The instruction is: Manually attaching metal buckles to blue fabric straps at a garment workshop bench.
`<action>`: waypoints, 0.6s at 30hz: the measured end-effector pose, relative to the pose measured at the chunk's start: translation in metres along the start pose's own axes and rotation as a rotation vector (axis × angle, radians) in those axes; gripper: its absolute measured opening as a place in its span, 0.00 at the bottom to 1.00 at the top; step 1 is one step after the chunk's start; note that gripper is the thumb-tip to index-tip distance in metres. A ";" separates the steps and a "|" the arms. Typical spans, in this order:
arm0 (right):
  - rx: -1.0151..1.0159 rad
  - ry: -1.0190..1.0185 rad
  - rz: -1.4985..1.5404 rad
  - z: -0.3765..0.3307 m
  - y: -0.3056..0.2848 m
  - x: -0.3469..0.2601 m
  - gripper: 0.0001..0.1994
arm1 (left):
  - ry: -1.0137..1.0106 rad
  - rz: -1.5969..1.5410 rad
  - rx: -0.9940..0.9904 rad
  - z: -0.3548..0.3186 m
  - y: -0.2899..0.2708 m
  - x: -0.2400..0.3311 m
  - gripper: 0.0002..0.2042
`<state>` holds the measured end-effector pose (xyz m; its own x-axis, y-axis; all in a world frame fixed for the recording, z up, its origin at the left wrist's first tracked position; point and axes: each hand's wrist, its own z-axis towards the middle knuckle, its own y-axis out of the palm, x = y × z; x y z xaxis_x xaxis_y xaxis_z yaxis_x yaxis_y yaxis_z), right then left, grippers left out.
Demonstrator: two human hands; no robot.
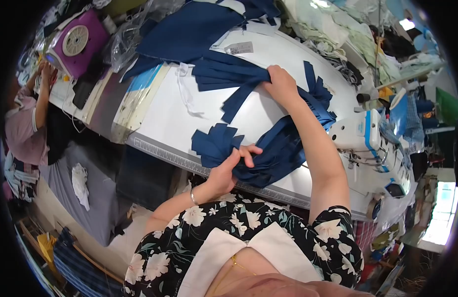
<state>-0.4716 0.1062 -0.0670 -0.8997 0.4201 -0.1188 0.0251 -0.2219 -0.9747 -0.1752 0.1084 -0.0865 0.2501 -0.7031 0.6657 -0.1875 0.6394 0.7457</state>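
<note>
Near the centre of the frame the left hand (233, 166) pinches a fanned bundle of navy cloth strips (216, 144) at its gathered end, likely so the loose ends splay flat on the white worktable (154, 116). Higher, just right of centre, the right hand (281, 85) clenches a second sheaf of navy strips (229, 74), apparently keeping the two lots separate. At the right edge stands a white sewing machine (360, 131); a purple fan (76, 42) sits upper left.
</note>
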 end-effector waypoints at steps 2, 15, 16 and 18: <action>0.048 0.204 0.082 0.011 -0.004 0.001 0.18 | 0.135 0.072 -0.047 0.002 0.004 0.021 0.23; 0.289 -0.080 -0.380 0.066 -0.028 0.039 0.17 | 0.470 0.038 -0.125 -0.001 0.073 0.165 0.16; 0.158 -0.064 -0.412 0.060 -0.027 0.026 0.23 | 0.462 0.037 -0.130 0.002 0.077 0.171 0.15; 0.029 -0.188 0.182 0.067 -0.037 -0.002 0.29 | 0.425 0.063 -0.138 0.010 0.087 0.180 0.15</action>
<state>-0.5003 0.0545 -0.0182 -0.9467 0.2005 -0.2522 0.1843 -0.3051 -0.9343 -0.1556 0.0342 0.0989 0.6156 -0.4893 0.6177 -0.0940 0.7327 0.6741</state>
